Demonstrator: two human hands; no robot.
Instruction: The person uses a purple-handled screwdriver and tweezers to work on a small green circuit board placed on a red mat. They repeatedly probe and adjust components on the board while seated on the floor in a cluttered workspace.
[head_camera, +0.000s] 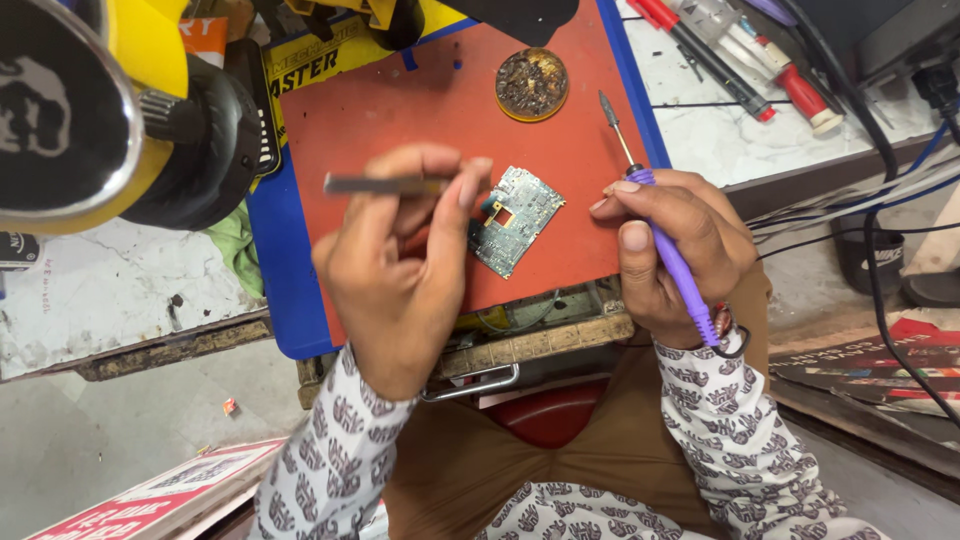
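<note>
My left hand (400, 270) grips metal tweezers (372, 184), whose free end points left while the fingers rest at the left edge of a small green circuit board (515, 218). The board lies tilted on a red work mat (420, 110). My right hand (672, 250) holds a purple-handled soldering iron (662, 235) like a pen; its metal tip (607, 103) points up and away, to the right of the board and not touching it.
A round tin of brown tip-cleaning wool (532, 83) sits at the mat's far edge. A yellow and black magnifier lamp (110, 110) fills the upper left. Red-handled tools (745, 55) and black cables (880, 180) lie on the white bench at right. A drawer handle (475, 383) is below the mat.
</note>
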